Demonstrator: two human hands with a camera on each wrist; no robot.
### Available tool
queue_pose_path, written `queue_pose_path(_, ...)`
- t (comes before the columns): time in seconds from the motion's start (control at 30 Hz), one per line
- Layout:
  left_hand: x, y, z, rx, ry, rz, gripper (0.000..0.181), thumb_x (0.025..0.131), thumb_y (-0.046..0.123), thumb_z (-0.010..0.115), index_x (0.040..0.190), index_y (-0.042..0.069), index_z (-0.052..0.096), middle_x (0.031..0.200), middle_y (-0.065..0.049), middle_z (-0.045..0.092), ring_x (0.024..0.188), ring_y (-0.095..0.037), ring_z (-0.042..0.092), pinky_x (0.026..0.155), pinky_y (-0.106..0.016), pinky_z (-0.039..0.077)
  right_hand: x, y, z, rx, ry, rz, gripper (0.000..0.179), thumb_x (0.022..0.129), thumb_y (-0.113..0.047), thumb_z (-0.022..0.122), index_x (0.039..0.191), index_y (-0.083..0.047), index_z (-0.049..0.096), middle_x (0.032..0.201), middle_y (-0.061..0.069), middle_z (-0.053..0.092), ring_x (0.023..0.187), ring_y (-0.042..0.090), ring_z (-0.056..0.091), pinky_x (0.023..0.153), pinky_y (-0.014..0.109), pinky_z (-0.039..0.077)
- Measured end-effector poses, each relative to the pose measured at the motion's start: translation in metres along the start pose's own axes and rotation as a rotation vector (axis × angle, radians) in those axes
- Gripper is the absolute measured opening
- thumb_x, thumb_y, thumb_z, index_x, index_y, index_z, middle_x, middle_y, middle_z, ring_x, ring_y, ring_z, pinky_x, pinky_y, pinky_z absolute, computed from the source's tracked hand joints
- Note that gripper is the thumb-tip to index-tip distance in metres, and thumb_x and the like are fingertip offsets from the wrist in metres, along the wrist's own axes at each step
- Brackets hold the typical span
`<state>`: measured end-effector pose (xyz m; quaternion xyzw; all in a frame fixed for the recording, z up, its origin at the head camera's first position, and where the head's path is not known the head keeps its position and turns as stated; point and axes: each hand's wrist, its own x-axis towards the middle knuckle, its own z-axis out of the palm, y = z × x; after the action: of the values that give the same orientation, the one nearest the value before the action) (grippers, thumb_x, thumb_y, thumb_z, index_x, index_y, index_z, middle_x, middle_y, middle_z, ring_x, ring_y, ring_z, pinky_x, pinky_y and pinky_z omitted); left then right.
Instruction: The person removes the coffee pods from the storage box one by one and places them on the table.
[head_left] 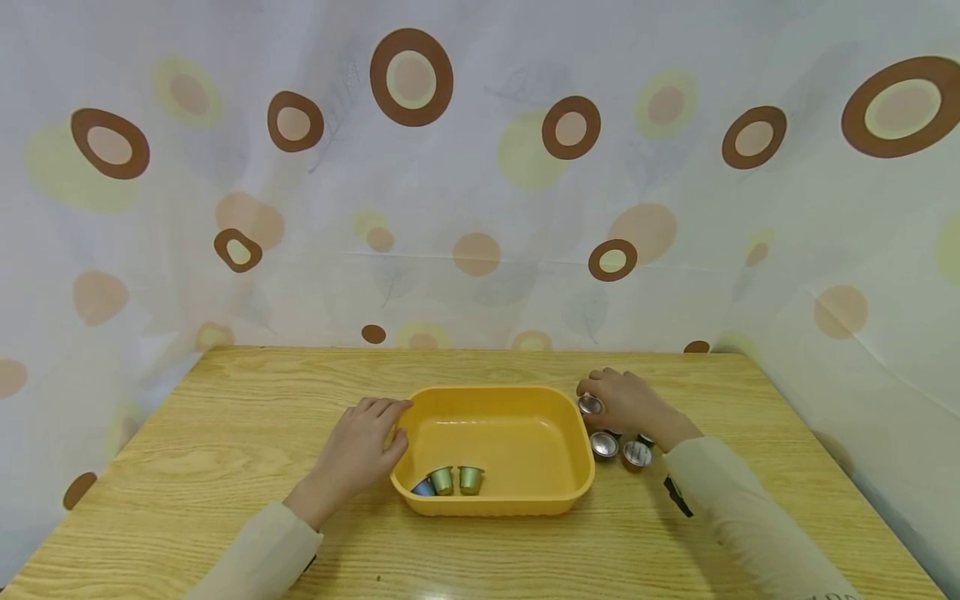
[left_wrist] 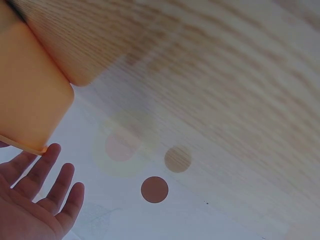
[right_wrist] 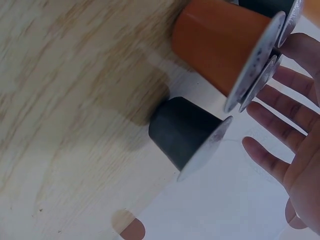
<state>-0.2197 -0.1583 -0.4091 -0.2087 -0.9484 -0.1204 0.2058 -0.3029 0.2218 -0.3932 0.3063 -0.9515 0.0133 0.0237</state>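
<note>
A yellow plastic basin (head_left: 495, 504) stands mid-table with two green coffee capsules (head_left: 471, 479) and a blue coffee capsule (head_left: 423, 487) at its near left. My left hand (head_left: 358, 446) rests against its left rim, fingers loosely extended; in the left wrist view the fingertips (left_wrist: 54, 149) meet the rim's corner. Right of the basin, my right hand (head_left: 624, 400) pinches a silver-lidded coffee capsule (head_left: 591, 404) between thumb and fingers. Just below that hand stand other capsules: an orange one (right_wrist: 220, 45) and a black one (right_wrist: 185, 130) show in the right wrist view.
The wooden table (head_left: 225, 433) extends on both sides of the basin. A patterned white curtain (head_left: 480, 192) hangs along its back and sides. Another silver-lidded capsule (head_left: 604, 445) stands close beside the basin's right wall.
</note>
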Motion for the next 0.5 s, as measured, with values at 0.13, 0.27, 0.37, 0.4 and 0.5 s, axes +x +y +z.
queue_pose_path(0.13,0.0,0.0,0.001,0.002,0.008,0.004,0.035,0.085,0.021,0.058,0.119,0.013,0.06,0.111,-0.001,0.063,0.103,-0.021,0.055,0.086,-0.04,0.047,0.0,0.0,0.0,0.002,0.002,0.002,0.024,0.08,-0.028,0.066,0.1,-0.016,0.063,0.091,-0.001,0.058,0.081,0.016,0.051,0.069,0.042,0.044)
queue_pose_path(0.27,0.0,-0.001,0.002,0.004,0.01,0.004,0.035,0.085,0.022,0.058,0.119,0.013,0.06,0.111,-0.001,0.064,0.103,-0.021,0.055,0.086,-0.04,0.047,-0.001,-0.002,-0.002,0.003,-0.009,0.009,0.026,0.081,-0.03,0.066,0.102,-0.015,0.063,0.094,0.0,0.059,0.084,0.018,0.052,0.071,0.042,0.044)
queue_pose_path(0.37,0.0,-0.001,0.003,0.002,0.01,0.005,0.035,0.085,0.023,0.057,0.119,0.013,0.06,0.111,-0.001,0.063,0.103,-0.021,0.055,0.085,-0.04,0.047,-0.002,-0.003,-0.006,0.007,-0.013,0.012,0.031,0.081,-0.032,0.066,0.106,-0.013,0.062,0.098,0.002,0.06,0.088,0.022,0.054,0.073,0.045,0.045)
queue_pose_path(0.4,0.0,-0.001,0.003,0.002,0.01,0.004,0.035,0.085,0.023,0.057,0.119,0.013,0.06,0.111,-0.001,0.063,0.103,-0.021,0.055,0.085,-0.04,0.047,-0.003,-0.004,-0.007,0.012,-0.014,0.016,0.033,0.08,-0.032,0.067,0.107,-0.013,0.062,0.1,0.003,0.06,0.09,0.023,0.055,0.075,0.046,0.045)
queue_pose_path(0.5,0.0,-0.002,0.003,-0.002,0.013,0.005,0.035,0.085,0.022,0.057,0.119,0.013,0.06,0.111,-0.001,0.063,0.103,-0.022,0.055,0.085,-0.04,0.047,-0.004,-0.004,-0.013,0.01,-0.005,0.012,0.035,0.079,-0.031,0.068,0.108,-0.011,0.062,0.103,0.006,0.061,0.093,0.027,0.055,0.076,0.049,0.046)
